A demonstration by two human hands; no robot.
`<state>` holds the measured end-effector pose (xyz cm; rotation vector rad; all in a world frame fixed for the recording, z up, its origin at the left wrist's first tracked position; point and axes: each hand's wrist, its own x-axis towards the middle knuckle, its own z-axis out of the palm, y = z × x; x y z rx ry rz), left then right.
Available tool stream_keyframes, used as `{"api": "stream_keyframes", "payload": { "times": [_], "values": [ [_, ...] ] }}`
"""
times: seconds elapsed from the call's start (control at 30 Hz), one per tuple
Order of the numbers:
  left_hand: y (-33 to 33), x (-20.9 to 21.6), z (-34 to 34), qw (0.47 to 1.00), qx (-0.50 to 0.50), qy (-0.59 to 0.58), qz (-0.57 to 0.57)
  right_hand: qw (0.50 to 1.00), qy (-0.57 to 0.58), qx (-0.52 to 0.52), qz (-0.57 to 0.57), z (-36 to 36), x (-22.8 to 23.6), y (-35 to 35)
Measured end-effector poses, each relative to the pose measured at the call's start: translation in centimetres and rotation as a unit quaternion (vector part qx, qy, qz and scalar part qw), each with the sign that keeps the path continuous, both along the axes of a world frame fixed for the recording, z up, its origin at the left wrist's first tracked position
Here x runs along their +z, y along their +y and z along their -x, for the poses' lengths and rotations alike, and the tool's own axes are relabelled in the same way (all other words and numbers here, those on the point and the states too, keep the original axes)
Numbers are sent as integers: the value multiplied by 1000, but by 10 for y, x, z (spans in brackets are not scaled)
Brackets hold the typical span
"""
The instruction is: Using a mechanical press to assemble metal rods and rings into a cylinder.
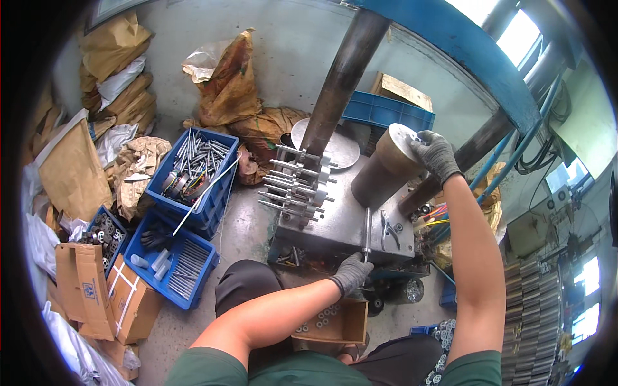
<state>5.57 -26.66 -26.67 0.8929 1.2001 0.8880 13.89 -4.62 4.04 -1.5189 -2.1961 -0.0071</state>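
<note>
My left hand [353, 273], in a grey knit glove, is closed round the near end of a slim metal shaft [367, 233]. The shaft points away from me across the edge of the steel press table [328, 239], its far end by the foot of a thick metal cylinder [378, 175]. My right hand [439, 156], gloved alike, is at the cylinder's pale top with its fingers bent together at the rim. Whatever lies between those fingertips is hidden. Pliers [389, 231] lie right of the shaft. Several rods sit in a rack [299, 183] on the table's left.
Dark press columns [344, 80] rise beside the table under a blue beam [450, 42]. Blue crates [198, 209] of metal rods stand on the left, near cardboard boxes [84, 289] and paper sacks [225, 83]. An open box [354, 321] with small rings is below my left hand.
</note>
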Motion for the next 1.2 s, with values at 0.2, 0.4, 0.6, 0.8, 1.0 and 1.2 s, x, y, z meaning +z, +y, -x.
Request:
{"api": "stream_keyframes", "payload": {
  "times": [0.2,0.4,0.6,0.8,1.0,1.2],
  "values": [
    [8,8,3,999,-4,43,13,993,-97,25,-70,-12,11,-19],
    [5,25,16,995,-52,78,-33,944,-285,122,-109,-87,33,-110],
    [6,10,25,992,-76,69,-71,916,-383,113,41,-194,22,-228],
    [-20,33,27,990,-44,-43,-130,935,-343,-15,85,-276,8,-324],
    [-25,104,47,959,-8,96,-267,989,-131,-53,-31,-297,-27,-348],
    [33,160,66,860,67,108,-494,932,-145,-21,-332,-286,2,-298]
  ]
}}
